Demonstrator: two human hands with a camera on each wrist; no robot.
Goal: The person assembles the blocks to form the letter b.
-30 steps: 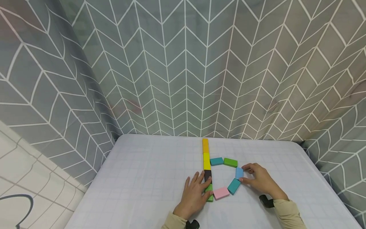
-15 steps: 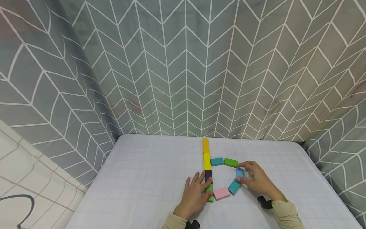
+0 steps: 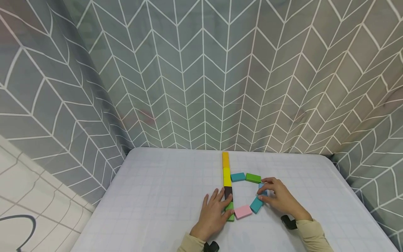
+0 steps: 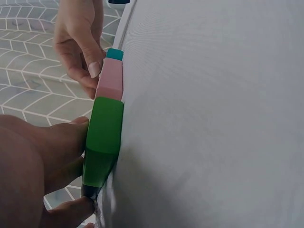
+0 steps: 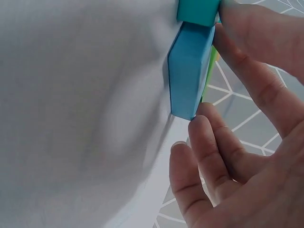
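Note:
My left hand lies with its fingers spread against the lower part of a column of blocks. It touches the black block and the green block below it. Its index, middle and ring fingers look fairly straight. My right hand curls over the light blue block on the right of the ring and partly hides it in the head view. In the right wrist view its thumb presses near the teal block, while other fingers lie along the light blue block's far side and end.
Above the black block stand a yellow block and an orange block. Another teal block, a second green block and a pink block curve beside the column. The white-covered table meets a patterned curtain.
My right hand has shifted left, over the light blue block, and a finger now reaches across it toward the ring's inside. My left hand stays at the column.

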